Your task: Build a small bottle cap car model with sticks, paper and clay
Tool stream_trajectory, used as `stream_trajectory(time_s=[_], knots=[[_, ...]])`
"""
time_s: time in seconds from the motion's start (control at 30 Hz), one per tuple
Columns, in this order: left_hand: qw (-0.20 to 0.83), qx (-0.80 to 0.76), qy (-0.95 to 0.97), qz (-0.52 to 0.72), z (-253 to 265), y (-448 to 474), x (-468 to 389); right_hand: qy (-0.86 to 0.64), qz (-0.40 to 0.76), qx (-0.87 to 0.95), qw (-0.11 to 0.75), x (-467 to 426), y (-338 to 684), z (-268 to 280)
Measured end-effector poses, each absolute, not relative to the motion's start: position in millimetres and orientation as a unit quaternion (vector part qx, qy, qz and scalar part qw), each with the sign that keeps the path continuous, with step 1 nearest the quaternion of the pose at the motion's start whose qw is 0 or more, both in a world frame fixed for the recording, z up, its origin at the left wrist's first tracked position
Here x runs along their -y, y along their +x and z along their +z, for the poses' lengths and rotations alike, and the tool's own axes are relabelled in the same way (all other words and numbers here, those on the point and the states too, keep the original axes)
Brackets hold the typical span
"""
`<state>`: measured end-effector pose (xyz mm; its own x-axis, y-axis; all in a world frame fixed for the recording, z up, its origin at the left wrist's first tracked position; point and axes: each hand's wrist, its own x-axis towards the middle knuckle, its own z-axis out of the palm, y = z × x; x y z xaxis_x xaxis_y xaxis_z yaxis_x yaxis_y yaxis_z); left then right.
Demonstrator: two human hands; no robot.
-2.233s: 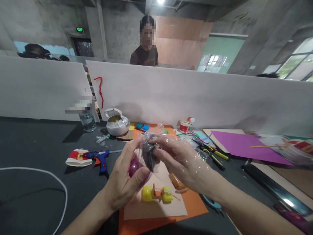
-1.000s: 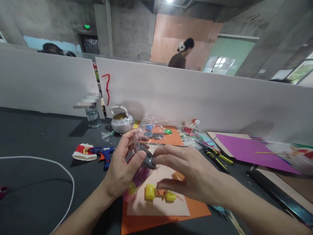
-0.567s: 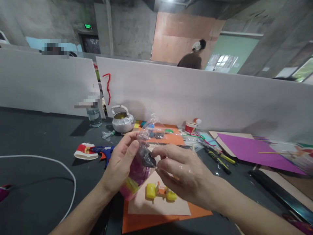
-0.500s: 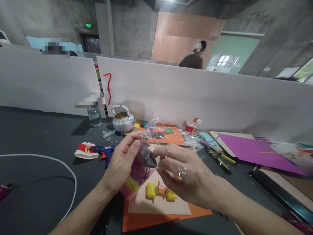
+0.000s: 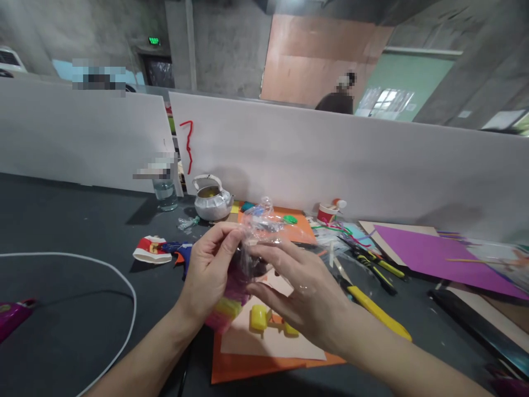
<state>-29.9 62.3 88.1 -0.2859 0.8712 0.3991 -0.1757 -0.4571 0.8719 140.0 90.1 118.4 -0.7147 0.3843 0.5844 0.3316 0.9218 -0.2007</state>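
Observation:
A crinkled clear plastic bag (image 5: 264, 212) with a dark lump (image 5: 258, 266) in it is between my hands, above the table. My left hand (image 5: 215, 262) is closed, its thumb and forefinger pinching the plastic. My right hand (image 5: 301, 284) curls round the other side of the bag, fingertips on it and thumb below. A pink and yellow plastic-looking piece (image 5: 225, 311) shows under my left hand; what holds it is hidden. Below, a small piece with yellow rounded ends (image 5: 259, 317) lies on beige paper (image 5: 243, 344), partly behind my right hand.
A glue gun (image 5: 182, 252) and a flattened paper cup (image 5: 151, 250) lie left. Behind them stand a silver kettle (image 5: 212, 204) and a glass jar (image 5: 166, 196). Right are a yellow-handled cutter (image 5: 378, 311), pliers (image 5: 378, 270) and purple paper (image 5: 438, 256). A white board (image 5: 330, 154) closes the back.
My right hand has moved left and closer round the bag, covering more of the yellow-ended piece. The yellow-handled cutter has come into sight. The view has shifted slightly.

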Motion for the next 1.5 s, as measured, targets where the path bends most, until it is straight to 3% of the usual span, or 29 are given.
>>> stream_trajectory(time_s=[0.37,0.6,1.07,1.3,1.5], knots=[[0.437,-0.312,0.433,0.724,81,-34,-67,-0.096,0.139,0.955,0.245,-100,137,138],[0.432,-0.312,0.428,0.730,81,-35,-67,-0.122,0.110,0.941,0.296,-98,141,125],[0.458,-0.293,0.414,0.730,84,-36,-66,-0.189,0.150,0.926,0.291,-88,138,131],[0.478,-0.308,0.425,0.705,83,-39,-67,-0.112,0.022,0.946,0.303,-94,129,124],[0.510,-0.289,0.397,0.706,90,-43,-67,-0.116,-0.003,0.961,0.249,-96,135,132]])
